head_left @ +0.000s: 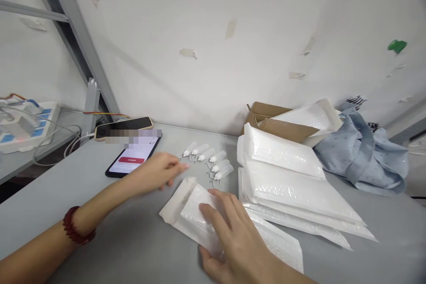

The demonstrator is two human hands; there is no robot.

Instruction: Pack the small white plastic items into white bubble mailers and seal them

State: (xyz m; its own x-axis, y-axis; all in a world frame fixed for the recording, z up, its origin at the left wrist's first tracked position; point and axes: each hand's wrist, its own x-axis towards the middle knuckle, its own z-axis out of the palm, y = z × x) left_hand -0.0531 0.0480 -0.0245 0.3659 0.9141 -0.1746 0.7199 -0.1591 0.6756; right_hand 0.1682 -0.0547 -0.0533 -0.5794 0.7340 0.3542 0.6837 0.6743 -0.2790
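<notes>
My right hand (233, 233) grips a white bubble mailer (196, 213), fingers across its top and thumb at its near edge. The mailer lies at an angle, its flap end pointing to the upper left. My left hand (159, 169), a red beaded band on its wrist, hovers beyond that flap with the index finger stretched out and the other fingers bent. Nothing shows in it. Just past its fingertips, several small translucent white tubes (206, 154) with white caps and thin loops lie in a curved row on the grey table (133, 230).
Stacked bubble mailers (299, 182) lie to the right, before an open cardboard box (269, 111) holding more. A light blue cloth bag (362, 151) rests at far right. Two phones, one lit (136, 155) and one dark (123, 128), lie left. A power strip (29, 128) with cables stands further left.
</notes>
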